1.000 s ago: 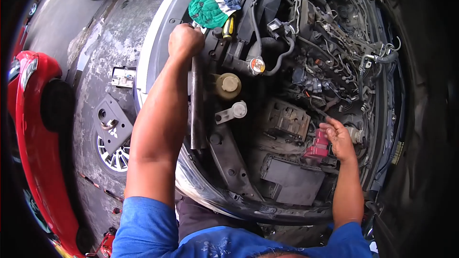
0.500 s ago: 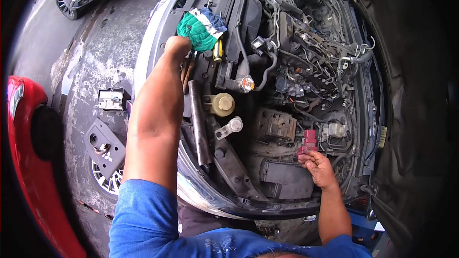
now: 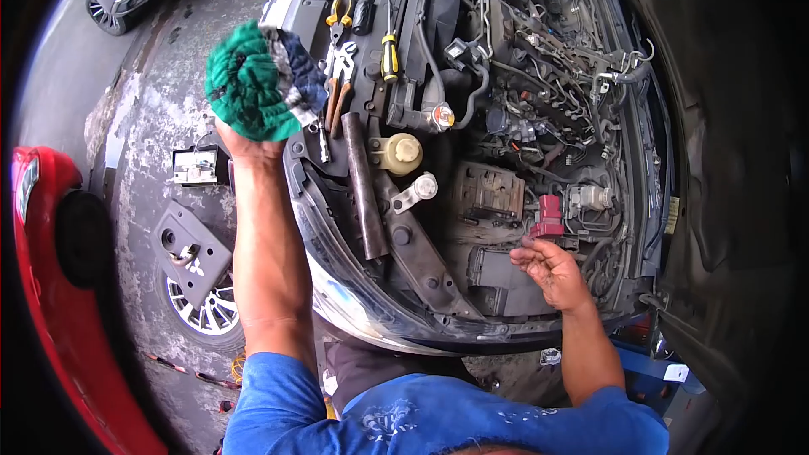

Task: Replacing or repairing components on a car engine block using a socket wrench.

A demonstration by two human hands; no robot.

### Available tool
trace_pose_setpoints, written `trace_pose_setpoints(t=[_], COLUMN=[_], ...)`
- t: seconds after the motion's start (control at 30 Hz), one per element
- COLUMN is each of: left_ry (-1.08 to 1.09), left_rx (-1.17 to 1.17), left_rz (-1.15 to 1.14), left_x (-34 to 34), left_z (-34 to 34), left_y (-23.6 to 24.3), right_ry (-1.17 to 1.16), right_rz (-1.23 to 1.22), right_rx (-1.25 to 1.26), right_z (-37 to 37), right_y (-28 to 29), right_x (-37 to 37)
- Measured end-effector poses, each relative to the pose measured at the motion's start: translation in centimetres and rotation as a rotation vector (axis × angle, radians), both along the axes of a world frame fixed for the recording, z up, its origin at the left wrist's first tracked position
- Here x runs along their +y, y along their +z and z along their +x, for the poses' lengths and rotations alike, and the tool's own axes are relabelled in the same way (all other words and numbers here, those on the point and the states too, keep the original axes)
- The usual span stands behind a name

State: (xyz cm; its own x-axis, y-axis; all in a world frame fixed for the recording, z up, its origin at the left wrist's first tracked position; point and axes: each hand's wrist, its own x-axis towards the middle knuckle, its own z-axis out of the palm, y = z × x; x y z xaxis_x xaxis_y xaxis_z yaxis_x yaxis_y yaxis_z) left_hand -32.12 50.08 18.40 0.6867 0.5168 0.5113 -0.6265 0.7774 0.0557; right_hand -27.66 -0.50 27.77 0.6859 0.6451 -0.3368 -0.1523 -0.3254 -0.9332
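My left hand (image 3: 250, 143) is closed on a bunched green, white and blue cloth (image 3: 261, 80), lifted at the car's front edge. Beside it lie yellow-handled pliers (image 3: 340, 18), a black-handled screwdriver (image 3: 363, 13), a yellow-black screwdriver (image 3: 390, 55), orange-handled adjustable pliers (image 3: 342, 72), a small metal tool (image 3: 324, 141) and a long steel pipe (image 3: 362, 185). My right hand (image 3: 548, 274) is open, fingers loosely curled, just below a red plastic cover (image 3: 548, 212) in the engine bay, near a black box (image 3: 497, 282).
Hoses, wiring and a cream reservoir (image 3: 403, 149) crowd the engine bay; the raised hood (image 3: 716, 160) is at right. On the left floor are a wheel (image 3: 202, 320) with a plate (image 3: 190, 248) on it and a battery (image 3: 194, 167). A red car (image 3: 46, 286) stands beyond.
My left hand took the cloth off the tools and moved it left, uncovering pliers and screwdrivers. My right hand came left and down to the red cover, then slightly below it.
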Motion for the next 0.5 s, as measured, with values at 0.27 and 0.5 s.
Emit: trace_pose_setpoints(t=[0.27,0.5], left_ry=[-0.131,-0.096], left_rx=[0.634,1.129], left_rz=[0.032,0.327], left_x=[-13.4,-26.4], left_z=[-4.3,-4.8], left_y=[-0.4,1.5], right_ry=[0.203,0.293], right_rz=[-0.024,0.086], right_rx=[-0.374,-1.017], right_z=[-4.2,-8.0], right_y=[3.9,6.6], right_x=[5.9,10.2])
